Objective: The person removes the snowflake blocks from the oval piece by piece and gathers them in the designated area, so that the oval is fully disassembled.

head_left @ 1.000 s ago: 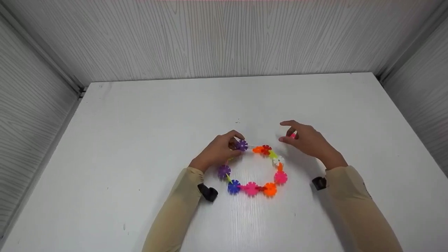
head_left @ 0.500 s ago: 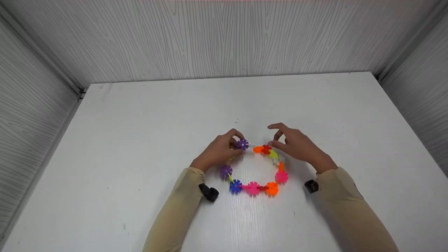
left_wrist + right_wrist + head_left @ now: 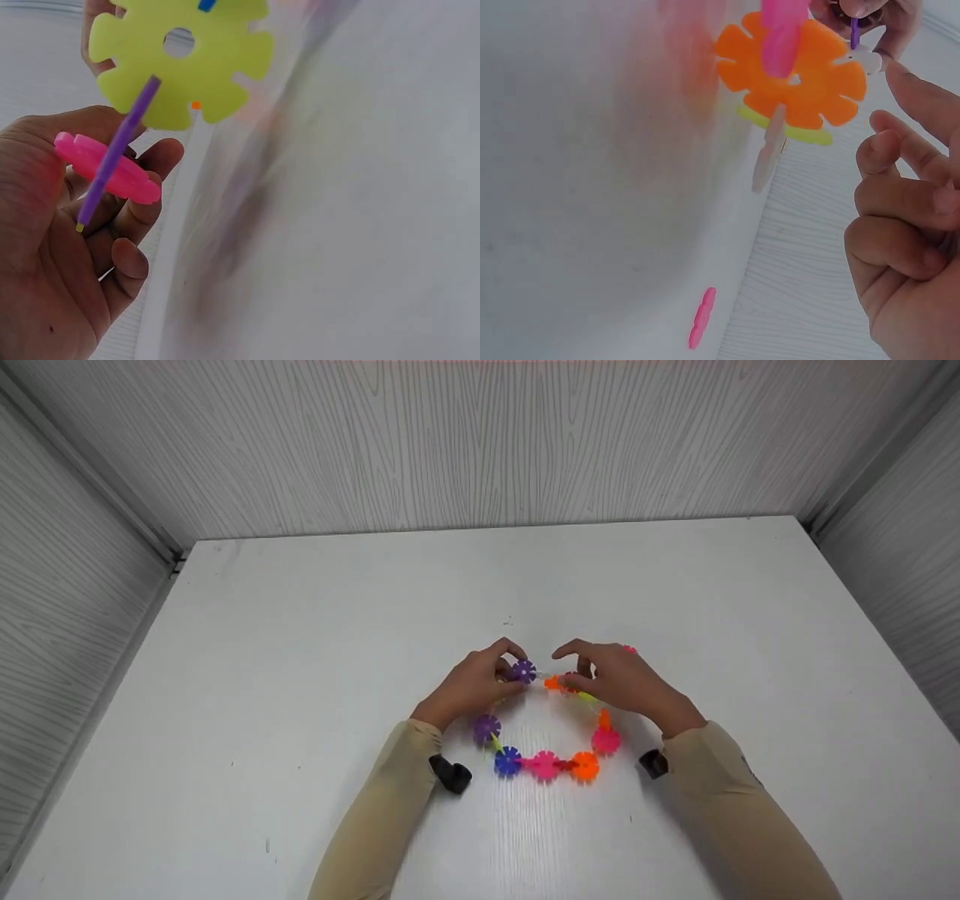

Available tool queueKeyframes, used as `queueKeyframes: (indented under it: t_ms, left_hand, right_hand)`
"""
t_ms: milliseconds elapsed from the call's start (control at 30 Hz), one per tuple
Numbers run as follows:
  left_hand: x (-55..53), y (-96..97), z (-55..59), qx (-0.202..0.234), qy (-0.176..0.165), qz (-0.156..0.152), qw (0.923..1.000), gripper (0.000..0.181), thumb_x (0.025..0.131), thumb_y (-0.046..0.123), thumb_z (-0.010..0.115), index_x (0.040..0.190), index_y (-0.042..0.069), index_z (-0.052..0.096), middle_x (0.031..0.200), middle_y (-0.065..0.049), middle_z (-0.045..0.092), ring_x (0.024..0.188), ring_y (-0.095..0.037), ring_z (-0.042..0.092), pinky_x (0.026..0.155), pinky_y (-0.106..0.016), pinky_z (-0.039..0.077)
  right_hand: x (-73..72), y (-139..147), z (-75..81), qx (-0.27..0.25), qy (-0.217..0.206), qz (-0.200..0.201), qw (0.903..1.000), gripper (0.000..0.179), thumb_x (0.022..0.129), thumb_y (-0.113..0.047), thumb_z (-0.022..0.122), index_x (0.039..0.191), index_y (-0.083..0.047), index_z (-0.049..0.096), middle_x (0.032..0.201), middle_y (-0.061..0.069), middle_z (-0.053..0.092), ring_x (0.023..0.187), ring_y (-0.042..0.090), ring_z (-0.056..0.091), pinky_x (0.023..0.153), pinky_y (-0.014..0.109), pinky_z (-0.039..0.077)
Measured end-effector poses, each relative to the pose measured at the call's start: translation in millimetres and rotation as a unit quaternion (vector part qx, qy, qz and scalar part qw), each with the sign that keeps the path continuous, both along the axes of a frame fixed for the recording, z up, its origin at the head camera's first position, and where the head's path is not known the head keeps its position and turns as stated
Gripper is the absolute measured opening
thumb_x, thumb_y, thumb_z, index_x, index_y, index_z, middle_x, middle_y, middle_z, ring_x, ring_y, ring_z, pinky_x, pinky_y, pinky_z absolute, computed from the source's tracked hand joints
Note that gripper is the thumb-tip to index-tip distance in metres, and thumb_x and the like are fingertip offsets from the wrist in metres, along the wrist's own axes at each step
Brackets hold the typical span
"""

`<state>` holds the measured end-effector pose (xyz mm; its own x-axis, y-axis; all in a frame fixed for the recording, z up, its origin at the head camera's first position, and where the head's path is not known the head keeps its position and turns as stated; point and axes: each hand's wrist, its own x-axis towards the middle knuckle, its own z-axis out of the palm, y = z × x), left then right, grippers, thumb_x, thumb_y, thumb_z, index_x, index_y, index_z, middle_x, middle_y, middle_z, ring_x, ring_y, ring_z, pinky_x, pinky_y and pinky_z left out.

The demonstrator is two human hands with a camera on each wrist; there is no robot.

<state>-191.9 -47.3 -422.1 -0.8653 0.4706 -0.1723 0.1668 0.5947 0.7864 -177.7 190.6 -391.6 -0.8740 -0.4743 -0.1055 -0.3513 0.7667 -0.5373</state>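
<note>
A ring of linked, notched flower-shaped plastic discs lies between my hands in the head view. My left hand (image 3: pixel 472 682) pinches a purple disc (image 3: pixel 523 671) at the ring's far left. A clear disc (image 3: pixel 541 675) joins it on the right. My right hand (image 3: pixel 619 679) is over the far right part, its thumb overlapping an orange disc (image 3: pixel 553 682); thumb and forefinger are spread apart. In the right wrist view a fingertip comes close to a white piece (image 3: pixel 866 60). The left wrist view shows a yellow-green disc (image 3: pixel 180 75) and a pink disc (image 3: pixel 109 169) before the palm.
A loose pink disc (image 3: pixel 703 319) lies on the white table (image 3: pixel 337 607) behind my right hand. Grey wood-grain panels (image 3: pixel 480 442) stand at the back and both sides. Black wrist devices (image 3: pixel 450 774) sit on both sleeves.
My right hand has moved left and nearer, from beside the loose pink disc to over the ring's far right part. The left hand keeps its grip; the ring has shifted slightly right.
</note>
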Motion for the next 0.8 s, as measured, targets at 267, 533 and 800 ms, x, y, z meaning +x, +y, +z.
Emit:
queueKeyframes:
  t_ms: [267,533,800]
  left_hand:
    - [0.3,-0.2,-1.5,0.016,0.013,-0.01,0.9997,0.034,0.091,0.026,0.067,0.121,0.024,0.051,0.099,-0.004,0.07,0.083,-0.015,0.059,0.084,-0.034,0.048]
    - [1.4,-0.6,-0.2,0.02,0.005,-0.007,0.9998,0.034,0.09,0.026,0.068,0.12,0.023,0.052,0.1,-0.005,0.07,0.086,-0.016,0.061,0.085,-0.034,0.05]
    - [-0.4,1.2,-1.4,0.025,0.006,-0.005,0.9997,0.034,0.088,0.027,0.07,0.118,0.024,0.054,0.098,-0.003,0.071,0.086,-0.016,0.062,0.086,-0.034,0.05]
  right_hand:
    - [2.2,-6.1,-5.9,-0.022,0.03,0.012,0.9992,0.028,0.091,-0.024,0.067,0.118,-0.018,0.067,0.078,0.002,0.061,0.063,0.013,0.046,0.057,0.024,0.041]
    - [2.4,-13.9,-6.6,-0.033,0.049,0.007,0.9983,0.02,0.091,-0.021,0.066,0.11,-0.017,0.072,0.085,0.0,0.067,0.074,0.015,0.053,0.067,0.027,0.047]
    - [2.8,-15.3,-8.6,-0.037,0.12,0.016,0.9919,0.014,0.09,-0.018,0.067,0.101,-0.012,0.073,0.085,0.003,0.067,0.074,0.015,0.057,0.069,0.029,0.052]
